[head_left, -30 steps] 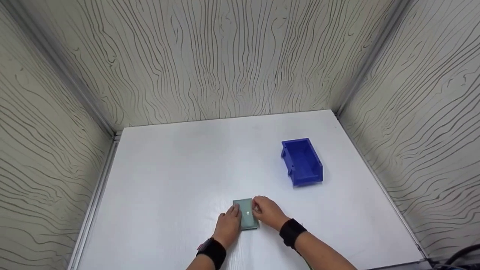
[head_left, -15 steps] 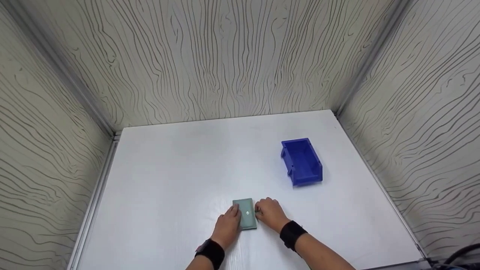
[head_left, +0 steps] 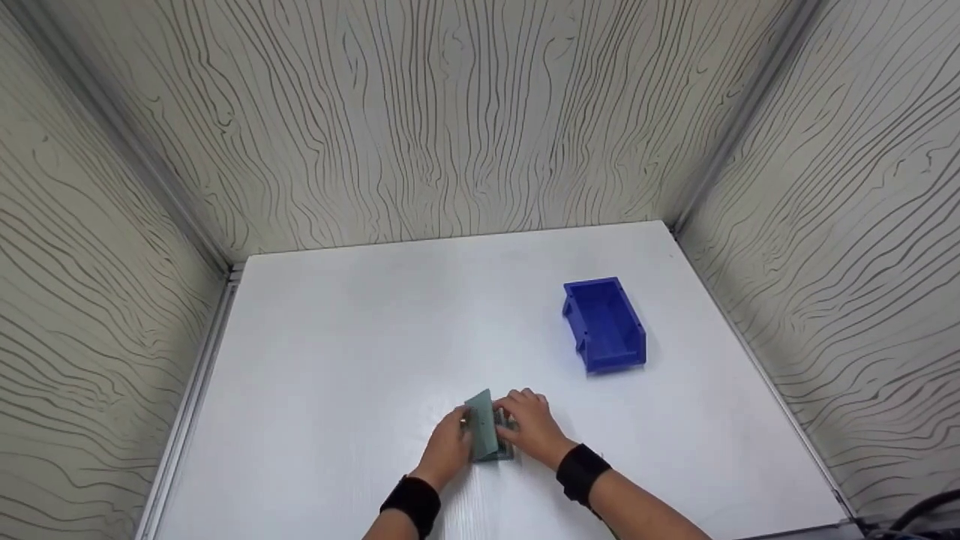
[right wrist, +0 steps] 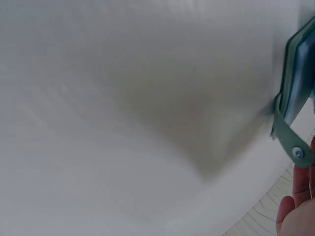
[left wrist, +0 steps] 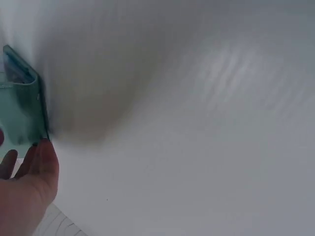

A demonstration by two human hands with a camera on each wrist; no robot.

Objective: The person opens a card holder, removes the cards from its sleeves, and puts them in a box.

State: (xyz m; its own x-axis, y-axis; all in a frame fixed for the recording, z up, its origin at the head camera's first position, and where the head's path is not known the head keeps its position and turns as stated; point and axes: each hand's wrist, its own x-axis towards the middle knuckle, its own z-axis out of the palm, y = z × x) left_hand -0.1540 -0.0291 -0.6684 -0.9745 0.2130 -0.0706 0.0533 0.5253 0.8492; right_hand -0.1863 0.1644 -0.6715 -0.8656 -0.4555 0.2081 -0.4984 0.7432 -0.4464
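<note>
A green snap wallet (head_left: 482, 424) lies at the front middle of the table, its cover raised partway and a darker inside showing at the right. My left hand (head_left: 445, 446) holds its left side, with fingertips (left wrist: 47, 147) at the folded spine in the left wrist view. From the right, my right hand (head_left: 536, 426) grips at the opened side, fingers and thumb bent around the cover's free edge. In the right wrist view the closing strap (right wrist: 290, 135) sticks out loose with its round metal snap, beside the right fingers. Parts of both hands fall outside the wrist views.
A blue plastic bin (head_left: 607, 322) stands farther back on the right of the white table (head_left: 360, 345). Wood-patterned panels (head_left: 450, 120) enclose the table at the back and sides. A black cable (head_left: 926, 506) runs at the lower right corner.
The wallet's strap has come undone and its cover has swung up toward the left. My left hand has shifted from on top of the cover to its left side; the right has come in to its edge.
</note>
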